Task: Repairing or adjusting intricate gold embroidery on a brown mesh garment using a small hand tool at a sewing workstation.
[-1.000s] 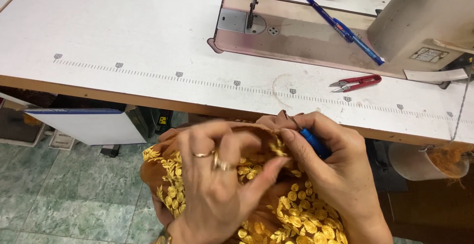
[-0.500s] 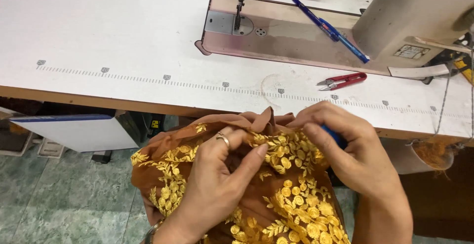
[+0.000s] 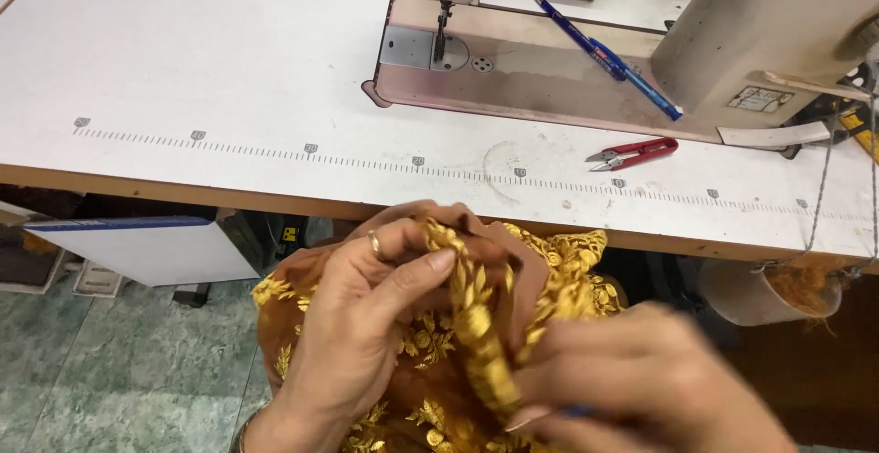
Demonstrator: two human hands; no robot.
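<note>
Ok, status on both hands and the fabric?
Left hand gripping fabric. Right hand pinching its gold trim, blurred. Both below table edge.

Gold ring on left grip [image 3: 352, 325]

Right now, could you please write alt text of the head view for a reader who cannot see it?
Two bare hands, left hand and right hand, hold brown fabric with gold embroidery below the edge of a white sewing table. On the table stand a sewing machine, red thread snips and a blue pen.
</note>
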